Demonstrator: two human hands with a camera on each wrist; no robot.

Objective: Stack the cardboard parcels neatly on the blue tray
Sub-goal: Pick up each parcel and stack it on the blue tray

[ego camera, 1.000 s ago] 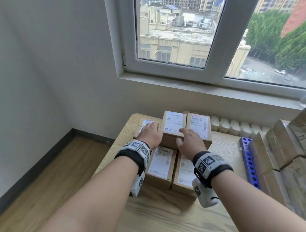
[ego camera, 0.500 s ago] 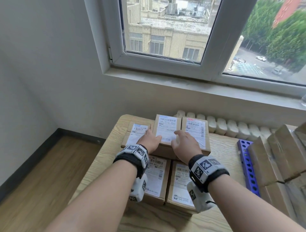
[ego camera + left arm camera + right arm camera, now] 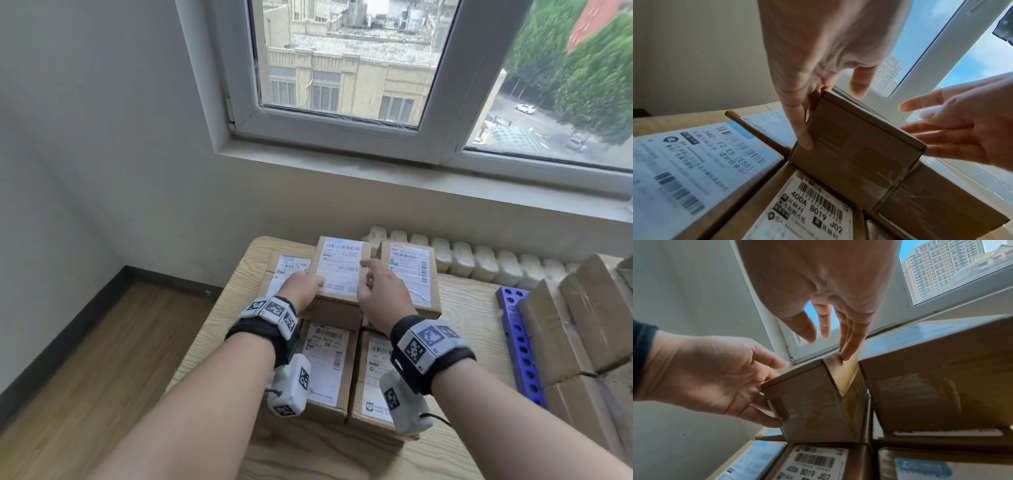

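Note:
Several labelled cardboard parcels lie in two layers on the wooden table. At the top-layer middle parcel, my left hand lays straight fingers against its left side, thumb just above its top. My right hand is spread at its right edge, and only its fingertips touch the top corner. A second top parcel sits close on the right. The blue perforated tray stands on the right of the table.
Larger brown boxes are piled on and beside the tray at the right edge. A white radiator runs behind the table under the window sill. The wall and wooden floor are to the left.
Both hands have slid forward along the middle top parcel. The right hand's fingers have spread and loosened from it. My view has tilted, and the parcel sits about where it was.

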